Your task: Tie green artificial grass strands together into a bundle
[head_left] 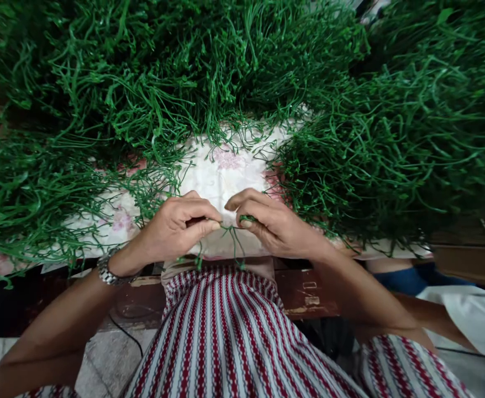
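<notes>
Over the near edge of the cloth, my left hand point(184, 224) pinches a thin green stem point(233, 236) between thumb and forefinger. My right hand point(269, 221) is close beside it, its fingers curled around a small green piece point(248, 219) that looks like part of the same stems. A few fine branches hang down between the two hands. Part of what each hand grips is hidden behind the fingers. A metal watch point(112, 268) circles my left wrist.
Large heaps of thin, plastic-looking green stems rise at the back point(209, 61), right point(391, 155) and left point(31, 193). Beneath lies a pale floral cloth point(213, 177). Another person's white sleeve point(466, 320) shows at lower right, near the worn brown table edge point(309, 293).
</notes>
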A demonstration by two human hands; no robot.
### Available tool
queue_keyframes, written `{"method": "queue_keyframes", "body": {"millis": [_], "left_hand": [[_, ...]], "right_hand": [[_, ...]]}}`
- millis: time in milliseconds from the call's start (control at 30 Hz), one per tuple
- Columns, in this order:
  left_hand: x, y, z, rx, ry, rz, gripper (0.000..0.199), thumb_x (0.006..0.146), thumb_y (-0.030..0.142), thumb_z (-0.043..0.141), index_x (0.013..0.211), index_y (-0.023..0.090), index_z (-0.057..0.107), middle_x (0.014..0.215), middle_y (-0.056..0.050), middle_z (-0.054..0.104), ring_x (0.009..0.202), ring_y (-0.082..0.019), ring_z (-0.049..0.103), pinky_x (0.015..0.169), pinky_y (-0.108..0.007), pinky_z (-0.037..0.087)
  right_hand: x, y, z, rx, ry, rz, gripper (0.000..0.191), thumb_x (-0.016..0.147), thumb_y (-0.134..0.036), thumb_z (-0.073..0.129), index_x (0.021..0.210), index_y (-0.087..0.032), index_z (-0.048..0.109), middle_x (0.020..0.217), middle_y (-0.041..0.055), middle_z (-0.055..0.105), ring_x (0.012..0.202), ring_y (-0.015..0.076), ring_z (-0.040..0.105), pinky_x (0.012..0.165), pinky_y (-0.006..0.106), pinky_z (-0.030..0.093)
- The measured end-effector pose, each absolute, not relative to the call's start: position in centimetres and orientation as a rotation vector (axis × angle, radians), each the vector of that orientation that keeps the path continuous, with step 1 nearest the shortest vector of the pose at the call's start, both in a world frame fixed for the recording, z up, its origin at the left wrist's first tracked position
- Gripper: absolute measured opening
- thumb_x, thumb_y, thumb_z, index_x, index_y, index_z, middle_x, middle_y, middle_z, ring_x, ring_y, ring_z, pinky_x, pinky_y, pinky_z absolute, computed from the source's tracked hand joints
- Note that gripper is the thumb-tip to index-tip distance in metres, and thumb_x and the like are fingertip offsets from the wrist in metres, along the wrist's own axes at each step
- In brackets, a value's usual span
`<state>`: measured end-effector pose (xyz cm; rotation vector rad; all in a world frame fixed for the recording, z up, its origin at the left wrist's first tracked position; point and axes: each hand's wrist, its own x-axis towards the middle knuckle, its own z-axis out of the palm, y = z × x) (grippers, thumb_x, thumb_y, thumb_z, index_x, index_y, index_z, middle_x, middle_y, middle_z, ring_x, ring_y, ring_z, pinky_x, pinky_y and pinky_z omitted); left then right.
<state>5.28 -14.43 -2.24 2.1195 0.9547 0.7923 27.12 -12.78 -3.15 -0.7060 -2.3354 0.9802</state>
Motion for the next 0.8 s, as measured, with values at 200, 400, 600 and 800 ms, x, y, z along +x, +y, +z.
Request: {"method": "queue_keyframes", "body": {"millis": [200,400,600,800], "left_hand": [[6.1,-14.9,-3.5,2.417,1.067,1.122,0.009,0.078,0.01,0.055,0.074,0.018,0.057,0.057,0.003,0.051,0.056,-0.01,0.044,0.067,-0.03,0.038],[6.7,-15.3,-4.5,2.642,1.068,1.178,0.019,0.075,0.006,0.052,0.089,0.018,0.057,0.057,0.002,0.05,0.057,-0.013,0.044,0.067,-0.032,0.037],[6.3,-15.4,-4.0,2.5,0.891,1.13,0.016,0.075,0.004,0.052,0.082,0.017,0.056,0.057,0.003,0.048,0.057,-0.011,0.043,0.068,-0.031,0.039],[5.3,-15.5,-2.7,2.469,0.74,0.983,0.016,0.073,0.002,0.051,0.072,0.018,0.053,0.053,0.004,0.044,0.054,-0.011,0.041,0.065,-0.031,0.037]], "right_hand": [[24.9,-15.4,-5.7,-0.889,-1.471,1.676,0.029,0.092,-0.042,0.039,0.095,-0.015,0.05,0.073,-0.0005,0.052,0.047,0.0035,0.037,0.044,0.017,0.031],[22.9,-16.1,-6.4,-0.898,-1.085,1.795,0.035,0.074,-0.045,0.066,0.087,-0.015,0.054,0.062,-0.0055,0.045,0.047,0.0031,0.034,0.043,0.016,0.027],[24.0,-15.8,-5.8,-0.85,-1.328,1.773,0.028,0.078,-0.037,0.063,0.072,-0.013,0.051,0.059,-0.0058,0.04,0.052,0.0042,0.034,0.051,0.017,0.028],[26.3,-15.0,-4.0,-0.65,-2.138,1.537,0.029,0.091,-0.035,0.042,0.071,-0.014,0.046,0.067,-0.0022,0.04,0.062,0.0074,0.039,0.058,0.02,0.029]]}}
